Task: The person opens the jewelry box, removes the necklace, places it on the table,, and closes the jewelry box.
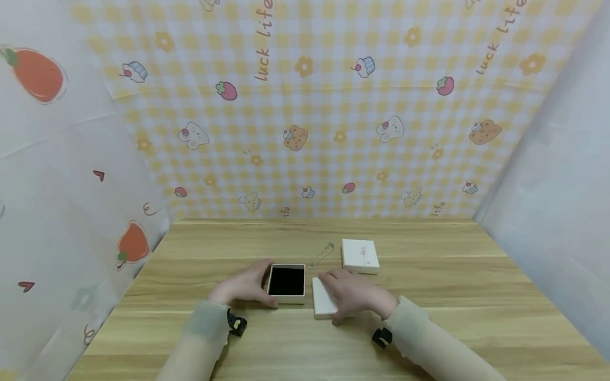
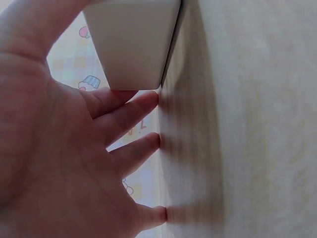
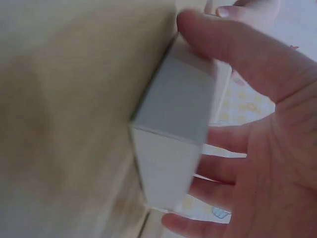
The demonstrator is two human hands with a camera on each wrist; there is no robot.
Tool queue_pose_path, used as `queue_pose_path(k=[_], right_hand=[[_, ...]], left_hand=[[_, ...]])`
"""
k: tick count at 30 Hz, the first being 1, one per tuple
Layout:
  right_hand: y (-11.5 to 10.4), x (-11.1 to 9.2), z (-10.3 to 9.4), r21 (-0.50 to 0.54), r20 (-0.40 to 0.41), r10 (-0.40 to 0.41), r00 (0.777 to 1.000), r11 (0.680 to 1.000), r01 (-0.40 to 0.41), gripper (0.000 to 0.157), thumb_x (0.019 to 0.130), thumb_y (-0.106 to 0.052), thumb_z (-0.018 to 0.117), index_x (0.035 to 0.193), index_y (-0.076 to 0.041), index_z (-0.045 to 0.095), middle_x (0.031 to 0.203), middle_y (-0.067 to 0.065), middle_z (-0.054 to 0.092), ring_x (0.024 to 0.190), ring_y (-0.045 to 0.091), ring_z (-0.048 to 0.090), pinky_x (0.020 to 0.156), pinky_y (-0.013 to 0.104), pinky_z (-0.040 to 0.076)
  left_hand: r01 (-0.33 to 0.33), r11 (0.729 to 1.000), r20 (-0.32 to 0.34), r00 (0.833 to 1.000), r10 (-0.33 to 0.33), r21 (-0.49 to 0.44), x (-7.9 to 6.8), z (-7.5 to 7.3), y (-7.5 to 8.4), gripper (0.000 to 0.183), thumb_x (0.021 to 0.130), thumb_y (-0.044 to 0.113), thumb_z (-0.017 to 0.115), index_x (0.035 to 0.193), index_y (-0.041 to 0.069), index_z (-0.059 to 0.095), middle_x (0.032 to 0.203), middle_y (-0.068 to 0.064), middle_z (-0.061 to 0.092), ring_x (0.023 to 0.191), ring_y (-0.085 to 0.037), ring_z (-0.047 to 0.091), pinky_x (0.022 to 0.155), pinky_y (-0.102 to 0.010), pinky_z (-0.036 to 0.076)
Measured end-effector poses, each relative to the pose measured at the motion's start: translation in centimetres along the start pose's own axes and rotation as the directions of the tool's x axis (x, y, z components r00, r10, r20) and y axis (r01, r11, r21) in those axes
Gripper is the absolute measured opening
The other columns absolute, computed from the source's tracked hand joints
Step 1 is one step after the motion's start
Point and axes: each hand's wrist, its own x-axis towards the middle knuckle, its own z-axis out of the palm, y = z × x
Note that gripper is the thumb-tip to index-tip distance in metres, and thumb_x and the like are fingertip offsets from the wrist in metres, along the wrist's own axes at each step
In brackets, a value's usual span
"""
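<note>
My left hand point(image 1: 245, 284) grips a small open white box point(image 1: 290, 300) by its left side, thumb at the near corner and index finger at the far corner. Black lining fills the inside of that box. In the left wrist view, fingertips touch one end of the white box wall point(image 2: 136, 47). To the right, my right hand point(image 1: 356, 294) holds a plain white box piece point(image 1: 322, 300), thumb on its near edge and fingers over the top. Whether this piece is a lid or a whole box I cannot tell; its side walls point(image 3: 171, 99) show in the right wrist view.
A thin silver chain point(image 1: 322, 254) with small ornaments at its ends lies behind the two boxes. At the back right sits another white box point(image 1: 353, 253) with a pink flower print. A checked cloth point(image 1: 324, 159) hangs behind the wooden table point(image 1: 214, 243).
</note>
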Motion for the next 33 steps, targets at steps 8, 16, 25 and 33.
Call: queue_pose_path(k=[8,16,25,33], right_hand=[[0.5,-0.1,-0.2,0.051,-0.023,0.007,1.0,0.999,-0.006,0.104,0.06,-0.03,0.088,0.146,-0.003,0.037,0.135,0.012,0.05,0.112,0.025,0.052,0.091,0.043,0.046],[0.4,1.1,-2.7,0.104,-0.051,0.006,0.999,0.995,0.0,0.1,0.065,-0.033,0.085,0.148,-0.006,0.036,0.138,0.011,0.048,0.108,0.021,0.053,0.083,0.039,0.049],[-2.1,4.3,-3.7,0.152,-0.088,-0.026,0.996,0.988,0.04,0.099,0.068,-0.041,0.082,0.149,-0.01,0.036,0.135,0.008,0.049,0.095,0.014,0.05,0.075,0.029,0.046],[-4.1,6.5,-3.2,0.135,-0.067,0.002,0.998,0.991,0.007,0.102,0.067,-0.042,0.084,0.15,-0.011,0.034,0.135,0.009,0.049,0.096,0.013,0.052,0.074,0.027,0.046]], left_hand=[[-0.034,0.999,0.0,0.999,0.035,-0.032,0.1,0.0,-0.1,0.097,0.063,0.033,0.089,0.14,0.001,0.04,0.132,-0.011,0.051,0.121,-0.031,0.047,0.101,-0.056,0.035],[0.022,1.0,-0.011,1.0,-0.023,-0.022,-0.3,-0.1,0.2,0.102,0.06,0.031,0.09,0.143,0.0,0.038,0.139,-0.014,0.046,0.128,-0.035,0.041,0.103,-0.068,0.023],[0.004,1.0,-0.007,1.0,-0.004,-0.025,-0.6,-0.2,0.1,0.1,0.06,0.034,0.09,0.14,0.002,0.041,0.128,-0.007,0.053,0.115,-0.027,0.05,0.099,-0.061,0.034],[-0.023,1.0,0.004,1.0,0.023,-0.022,-0.4,0.0,-0.2,0.097,0.06,0.036,0.091,0.139,0.006,0.043,0.129,-0.005,0.053,0.114,-0.025,0.051,0.097,-0.055,0.038]])
